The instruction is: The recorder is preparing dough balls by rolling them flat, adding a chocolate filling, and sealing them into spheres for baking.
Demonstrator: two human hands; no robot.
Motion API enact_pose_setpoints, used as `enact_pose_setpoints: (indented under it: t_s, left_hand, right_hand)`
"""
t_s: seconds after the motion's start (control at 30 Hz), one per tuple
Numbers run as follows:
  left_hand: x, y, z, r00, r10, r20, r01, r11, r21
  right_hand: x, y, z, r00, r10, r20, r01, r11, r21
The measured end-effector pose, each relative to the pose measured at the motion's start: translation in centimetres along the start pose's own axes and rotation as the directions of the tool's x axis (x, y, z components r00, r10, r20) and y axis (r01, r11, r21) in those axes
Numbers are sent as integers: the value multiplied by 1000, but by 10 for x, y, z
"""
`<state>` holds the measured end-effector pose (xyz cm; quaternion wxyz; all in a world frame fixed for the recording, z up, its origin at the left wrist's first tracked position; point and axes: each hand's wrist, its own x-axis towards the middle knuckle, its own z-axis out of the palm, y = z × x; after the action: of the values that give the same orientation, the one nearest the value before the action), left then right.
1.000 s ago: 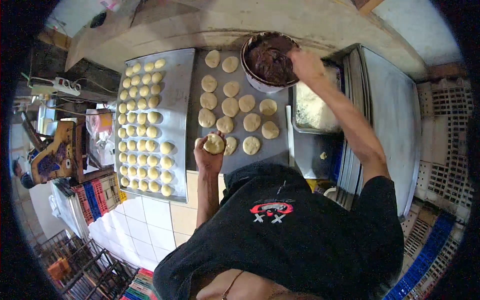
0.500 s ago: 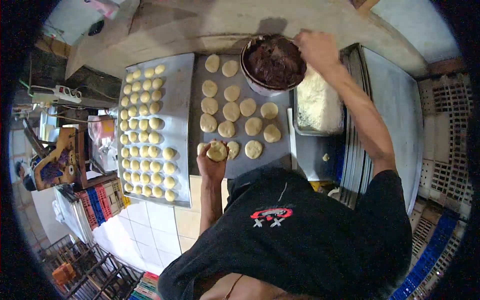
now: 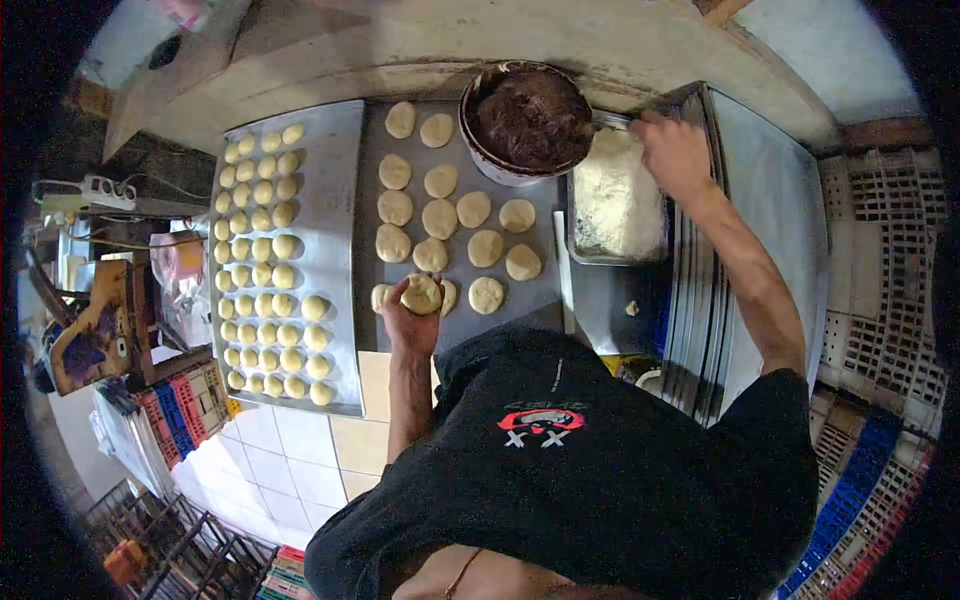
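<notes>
My left hand (image 3: 408, 324) is closed around a flattened dough round (image 3: 422, 293) with a slight hollow in its top. It holds the piece above the near edge of a dark tray (image 3: 530, 290), where several flattened dough rounds (image 3: 486, 248) lie. At the tray's far end stands a bucket (image 3: 508, 176) of dark brown, chocolate-like paste (image 3: 530, 115). My right hand (image 3: 677, 155) is closed, right of the bucket and over the far end of a pan (image 3: 610, 258). Its fingers grip a thin utensil (image 3: 606, 121) reaching toward the paste; the utensil's full shape is hard to see.
A pale crumbly or powdery filling lies in the pan. To the left, a metal tray (image 3: 338, 200) carries rows of dough balls (image 3: 285, 246). Stacked metal trays (image 3: 690, 340) stand on edge at the right. Plastic crates (image 3: 880, 270) line the far right, and a wall (image 3: 400, 50) rises behind.
My right hand has moved from beside the bucket's rim, rightward and nearer to me. My left hand keeps its hold on the dough round. The whole view has shifted slightly.
</notes>
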<state>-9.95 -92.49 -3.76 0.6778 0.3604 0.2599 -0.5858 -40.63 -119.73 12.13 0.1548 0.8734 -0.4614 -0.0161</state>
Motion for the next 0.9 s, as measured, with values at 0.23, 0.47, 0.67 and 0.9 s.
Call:
enact_pose_setpoints:
  t_s: [0.23, 0.47, 0.67, 0.9]
  left_hand:
    - [3, -1, 0, 998, -12, 58, 10, 999, 33]
    - [-4, 2, -15, 996, 46, 81, -48, 999, 25]
    - [-5, 6, -22, 998, 33, 57, -33, 999, -12]
    - [-6, 5, -9, 994, 20, 111, -20, 1000, 1]
  right_hand:
    - [14, -40, -11, 928, -201, 314, 208, 978, 9]
    - [33, -6, 11, 954, -184, 236, 43, 865, 499]
    - [11, -20, -21, 982, 186, 15, -161, 802, 575]
    - [-40, -91, 15, 988, 152, -14, -140, 935, 325]
